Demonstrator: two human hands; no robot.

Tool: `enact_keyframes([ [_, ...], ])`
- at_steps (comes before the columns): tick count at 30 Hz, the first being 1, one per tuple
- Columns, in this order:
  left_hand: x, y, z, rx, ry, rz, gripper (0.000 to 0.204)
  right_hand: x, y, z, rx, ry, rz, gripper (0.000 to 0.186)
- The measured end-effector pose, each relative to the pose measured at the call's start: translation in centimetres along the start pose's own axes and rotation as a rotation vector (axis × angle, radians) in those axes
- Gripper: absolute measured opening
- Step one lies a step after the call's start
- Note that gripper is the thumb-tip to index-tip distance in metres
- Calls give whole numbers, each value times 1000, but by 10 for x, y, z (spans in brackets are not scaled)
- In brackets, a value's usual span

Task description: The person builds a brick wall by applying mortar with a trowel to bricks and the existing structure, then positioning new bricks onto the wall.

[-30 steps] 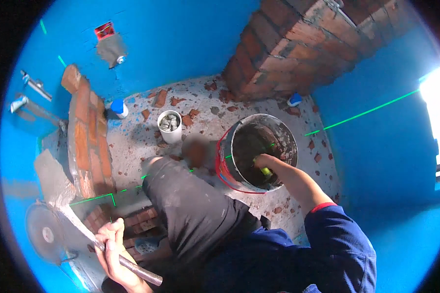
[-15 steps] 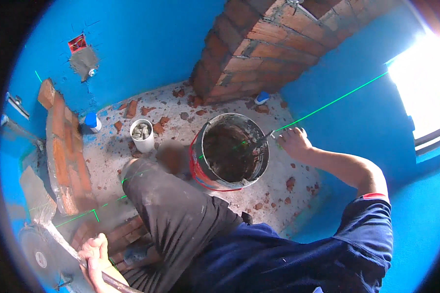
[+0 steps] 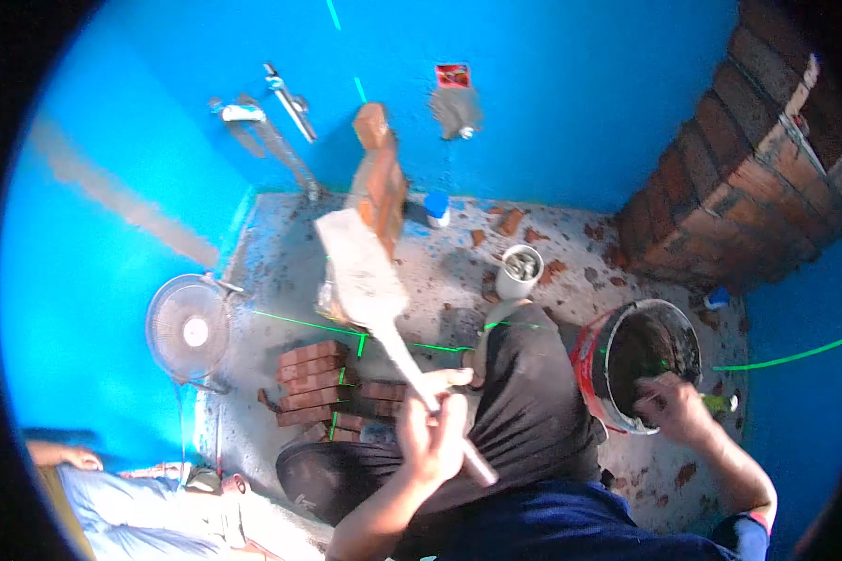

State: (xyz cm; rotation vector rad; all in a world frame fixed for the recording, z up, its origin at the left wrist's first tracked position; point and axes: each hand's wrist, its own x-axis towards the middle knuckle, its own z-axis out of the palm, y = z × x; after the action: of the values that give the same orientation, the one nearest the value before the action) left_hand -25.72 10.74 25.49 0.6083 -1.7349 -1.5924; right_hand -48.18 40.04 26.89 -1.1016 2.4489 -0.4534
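My left hand [image 3: 432, 430] is closed round the pale handle of a short-handled shovel [image 3: 360, 266]. Its flat, whitish blade points up and away, above the floor beside a narrow brick structure. On the right stands a red-sided bucket [image 3: 585, 374] with a grey, mortar-smeared inside and dark contents. My right hand [image 3: 669, 407] hangs over its near rim, fingers curled and somewhat blurred. A yellow-green handle-like piece [image 3: 718, 403] shows beside that wrist. Whether the fingers grip it cannot be made out.
A white pot [image 3: 519, 273] filled with grey lumps and a blue-capped bottle [image 3: 437, 211] stand among brick rubble. Stacked bricks [image 3: 309, 383] lie left of my knee, near a fan [image 3: 189, 329]. Brickwork [image 3: 739, 206] rises at right. Another person's legs [image 3: 140, 510] show at lower left.
The view has turned left, bringing the fan and the other person into sight. My right hand has gone from beside the bucket to over its rim. The shovel stays in my left hand.
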Motion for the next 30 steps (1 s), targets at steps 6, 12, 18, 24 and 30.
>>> enact_keyframes([
  [6,9,5,35,168,-108,432,10,39,-156,18,647,-635,-357,36],
  [12,44,68,-62,698,-144,211,26,64,-137,70,1149,-59,-54,18],
  [18,-68,33,-287,1048,814,-171,29,91,-80,86,1227,136,-118,28],
  [24,-173,-55,-316,1073,902,-512,28,145,-84,70,1412,56,-171,35],
  [30,-174,-188,-289,861,683,-509,15,176,-109,73,1428,116,-29,30],
])
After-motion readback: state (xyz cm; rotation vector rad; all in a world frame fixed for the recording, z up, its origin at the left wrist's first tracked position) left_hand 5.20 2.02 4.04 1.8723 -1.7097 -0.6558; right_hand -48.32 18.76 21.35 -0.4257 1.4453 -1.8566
